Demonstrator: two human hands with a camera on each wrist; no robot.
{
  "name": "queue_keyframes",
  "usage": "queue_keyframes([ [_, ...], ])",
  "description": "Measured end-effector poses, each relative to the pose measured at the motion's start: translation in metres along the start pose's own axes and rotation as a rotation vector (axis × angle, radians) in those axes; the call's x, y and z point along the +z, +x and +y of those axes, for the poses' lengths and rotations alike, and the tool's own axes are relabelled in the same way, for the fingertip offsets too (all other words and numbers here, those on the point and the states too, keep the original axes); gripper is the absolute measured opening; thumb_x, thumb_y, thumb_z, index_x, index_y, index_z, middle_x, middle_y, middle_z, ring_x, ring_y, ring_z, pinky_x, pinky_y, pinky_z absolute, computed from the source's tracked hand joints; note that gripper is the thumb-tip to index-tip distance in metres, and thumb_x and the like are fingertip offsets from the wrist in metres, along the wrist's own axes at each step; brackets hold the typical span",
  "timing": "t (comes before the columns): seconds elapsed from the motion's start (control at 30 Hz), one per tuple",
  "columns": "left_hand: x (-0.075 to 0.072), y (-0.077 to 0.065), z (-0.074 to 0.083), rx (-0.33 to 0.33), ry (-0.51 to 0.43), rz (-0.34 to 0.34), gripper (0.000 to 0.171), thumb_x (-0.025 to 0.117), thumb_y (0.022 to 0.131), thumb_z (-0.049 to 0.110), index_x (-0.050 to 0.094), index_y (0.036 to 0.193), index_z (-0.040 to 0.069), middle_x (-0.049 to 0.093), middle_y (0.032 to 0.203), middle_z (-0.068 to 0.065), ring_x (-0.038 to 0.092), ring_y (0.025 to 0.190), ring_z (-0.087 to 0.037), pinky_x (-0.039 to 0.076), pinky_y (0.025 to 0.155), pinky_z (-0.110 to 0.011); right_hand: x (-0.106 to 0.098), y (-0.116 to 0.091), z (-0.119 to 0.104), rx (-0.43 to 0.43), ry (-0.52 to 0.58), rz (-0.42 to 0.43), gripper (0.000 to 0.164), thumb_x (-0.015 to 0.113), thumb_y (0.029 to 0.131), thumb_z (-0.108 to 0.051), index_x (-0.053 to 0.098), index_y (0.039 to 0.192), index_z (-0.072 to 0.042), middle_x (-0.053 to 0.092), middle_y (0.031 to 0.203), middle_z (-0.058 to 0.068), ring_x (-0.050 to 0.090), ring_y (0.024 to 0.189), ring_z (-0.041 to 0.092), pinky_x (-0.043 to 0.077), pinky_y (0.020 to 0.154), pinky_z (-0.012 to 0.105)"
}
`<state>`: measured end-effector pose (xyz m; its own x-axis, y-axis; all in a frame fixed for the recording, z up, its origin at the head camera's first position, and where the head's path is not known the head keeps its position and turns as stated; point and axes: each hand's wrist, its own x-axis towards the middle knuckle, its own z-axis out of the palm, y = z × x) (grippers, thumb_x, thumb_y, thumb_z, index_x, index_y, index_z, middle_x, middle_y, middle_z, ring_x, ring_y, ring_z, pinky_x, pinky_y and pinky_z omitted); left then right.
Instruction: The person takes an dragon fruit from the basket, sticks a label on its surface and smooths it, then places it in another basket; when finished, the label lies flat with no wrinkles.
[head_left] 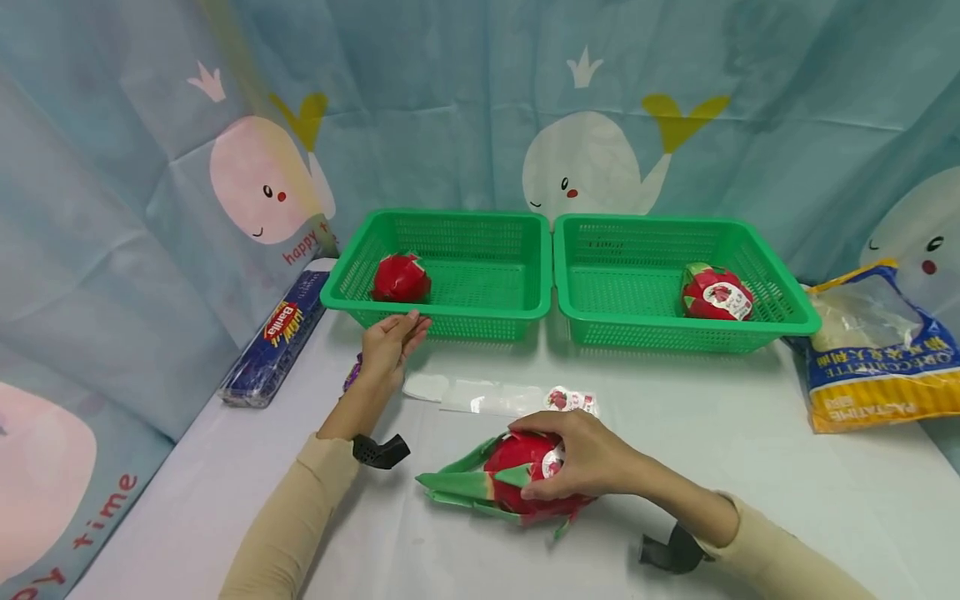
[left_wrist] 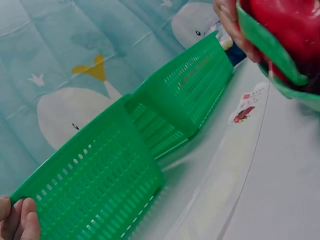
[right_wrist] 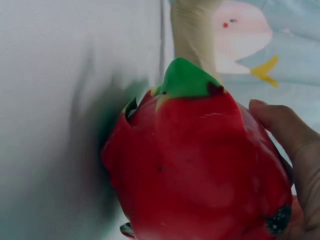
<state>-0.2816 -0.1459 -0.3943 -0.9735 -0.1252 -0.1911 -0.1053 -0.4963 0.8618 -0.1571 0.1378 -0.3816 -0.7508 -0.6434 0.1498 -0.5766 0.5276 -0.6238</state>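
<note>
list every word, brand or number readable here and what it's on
"Barilla": blue pack, left
"ORECCHIETTE", faint: blue-and-yellow bag, right
"PASTATIME", faint: same bag
"happy t", rest unclear: curtain
"time": curtain, lower left; preceding word cut off
Too small or blurred: sticker on the held dragon fruit, basket fruit's sticker, printed strip, bag's Chinese characters

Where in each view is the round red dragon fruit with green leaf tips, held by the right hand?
Head: dragon fruit, lower centre.
Left wrist: dragon fruit, upper right corner, cut off.
Right wrist: dragon fruit, large, centre to bottom.
Shared landmark: pale blue whale-print cloth backdrop.
</note>
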Motion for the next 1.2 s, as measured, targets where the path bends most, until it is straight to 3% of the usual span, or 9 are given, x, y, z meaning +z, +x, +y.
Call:
queue_keyframes([
  [0.23, 0.001, 0.005, 0.001, 0.028, -0.017, 0.006, 0.009, 0.063, 0.085, 0.007, 0.063, 0.077, 0.003, 0.071, 0.075, -0.004, 0.069, 0.073, -0.012, 0.055, 0.069, -0.021, -0.03, 0.008, 0.003, 0.04, 0.064, 0.126, 0.061, 0.081, 0.066, -0.033, 0.061, 0.12, -0.018, 0.063, 0.116, -0.001, 0.058, 0.094, 0.013, 0.053, 0.067, 0.021],
  [0.4, 0.001, 0.005, 0.001, 0.036, -0.001, 0.009, 0.008, 0.063, 0.085, 0.007, 0.063, 0.078, 0.003, 0.071, 0.074, -0.004, 0.069, 0.073, -0.012, 0.055, 0.07, -0.02, -0.069, 0.018, 0.016, 0.158, 0.13, 0.277, 0.06, 0.079, 0.071, -0.028, 0.057, 0.126, -0.018, 0.058, 0.125, 0.008, 0.055, 0.099, 0.021, 0.053, 0.068, 0.024],
  [0.5, 0.0, 0.004, 0.001, 0.037, 0.017, 0.017, 0.01, 0.063, 0.086, 0.008, 0.062, 0.077, 0.004, 0.071, 0.073, -0.003, 0.069, 0.073, -0.011, 0.055, 0.07, -0.02, -0.095, 0.025, 0.026, 0.218, 0.177, 0.414, 0.058, 0.076, 0.076, -0.024, 0.054, 0.129, -0.016, 0.058, 0.123, 0.013, 0.054, 0.095, 0.019, 0.054, 0.067, 0.022],
  [0.6, 0.0, 0.004, 0.001, 0.026, 0.006, 0.022, 0.01, 0.062, 0.086, 0.007, 0.062, 0.076, 0.004, 0.07, 0.073, -0.003, 0.069, 0.072, -0.011, 0.055, 0.07, -0.019, -0.123, 0.033, 0.037, 0.285, 0.208, 0.589, 0.056, 0.074, 0.078, -0.026, 0.054, 0.129, -0.016, 0.061, 0.116, 0.011, 0.056, 0.085, 0.01, 0.052, 0.063, 0.016],
  [0.7, 0.0, 0.004, 0.001, 0.022, -0.005, 0.025, 0.01, 0.063, 0.086, 0.006, 0.062, 0.076, 0.004, 0.07, 0.072, -0.003, 0.069, 0.072, -0.011, 0.055, 0.068, -0.019, -0.15, 0.041, 0.052, 0.385, 0.245, 0.74, 0.058, 0.072, 0.078, -0.034, 0.053, 0.131, -0.018, 0.06, 0.113, 0.006, 0.057, 0.079, 0.001, 0.051, 0.061, 0.011],
  [0.77, 0.001, 0.005, 0.001, 0.03, -0.004, 0.023, 0.01, 0.063, 0.086, 0.007, 0.062, 0.076, 0.004, 0.07, 0.072, -0.003, 0.069, 0.072, -0.011, 0.055, 0.068, -0.019, -0.165, 0.045, 0.066, 0.477, 0.243, 0.795, 0.063, 0.07, 0.078, -0.043, 0.05, 0.133, -0.021, 0.057, 0.119, 0.005, 0.055, 0.086, 0.002, 0.049, 0.062, 0.01],
  [0.87, 0.001, 0.006, -0.001, 0.036, 0.002, 0.018, 0.009, 0.063, 0.086, 0.007, 0.062, 0.077, 0.004, 0.071, 0.073, -0.003, 0.069, 0.072, -0.011, 0.055, 0.068, -0.019, -0.175, 0.049, 0.093, 0.614, 0.188, 0.824, 0.072, 0.064, 0.077, -0.055, 0.044, 0.137, -0.022, 0.049, 0.134, 0.008, 0.052, 0.108, 0.014, 0.05, 0.075, 0.018],
  [1.0, 0.0, 0.006, -0.003, 0.013, 0.017, 0.02, 0.009, 0.063, 0.086, 0.009, 0.061, 0.078, 0.004, 0.071, 0.075, -0.003, 0.069, 0.074, -0.011, 0.055, 0.071, -0.02, -0.171, 0.046, 0.13, 0.775, 0.086, 0.799, 0.079, 0.056, 0.076, -0.063, 0.039, 0.14, -0.02, 0.041, 0.142, 0.009, 0.04, 0.127, 0.028, 0.042, 0.094, 0.041],
  [1.2, -0.002, 0.005, -0.005, 0.006, 0.019, 0.039, 0.008, 0.063, 0.086, 0.009, 0.061, 0.08, 0.004, 0.071, 0.077, -0.003, 0.069, 0.075, -0.012, 0.054, 0.075, -0.022, -0.165, 0.047, 0.151, 0.872, -0.075, 0.661, 0.079, 0.055, 0.079, -0.06, 0.037, 0.141, -0.015, 0.042, 0.14, 0.016, 0.043, 0.118, 0.041, 0.037, 0.089, 0.056],
])
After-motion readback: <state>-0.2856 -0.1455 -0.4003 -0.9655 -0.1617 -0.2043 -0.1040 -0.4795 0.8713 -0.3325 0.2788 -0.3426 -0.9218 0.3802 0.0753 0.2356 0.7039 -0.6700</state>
